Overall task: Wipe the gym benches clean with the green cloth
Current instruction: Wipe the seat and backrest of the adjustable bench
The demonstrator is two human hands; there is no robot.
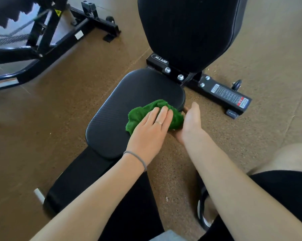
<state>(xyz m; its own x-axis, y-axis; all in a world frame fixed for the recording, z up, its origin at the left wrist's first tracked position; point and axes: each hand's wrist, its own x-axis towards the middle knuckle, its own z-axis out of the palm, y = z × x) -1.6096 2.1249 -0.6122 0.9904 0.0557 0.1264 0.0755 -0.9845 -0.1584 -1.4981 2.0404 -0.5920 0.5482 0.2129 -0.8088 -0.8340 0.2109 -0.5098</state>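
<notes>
Two hands are used: the green cloth (155, 115) is pressed under flat left fingers (161, 115) at the seat pad's (129, 105) right edge, right hand (190, 121) held open alongside. Bunched cloth could be pushed off that edge.

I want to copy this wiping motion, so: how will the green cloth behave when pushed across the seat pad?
The green cloth lies bunched in soft folds, so it is probably floppy and would crumple further rather than slide flat. The left hand presses it with flat fingers, likely enough to drag it. The seat pad looks textured, possibly adding grip.
</notes>
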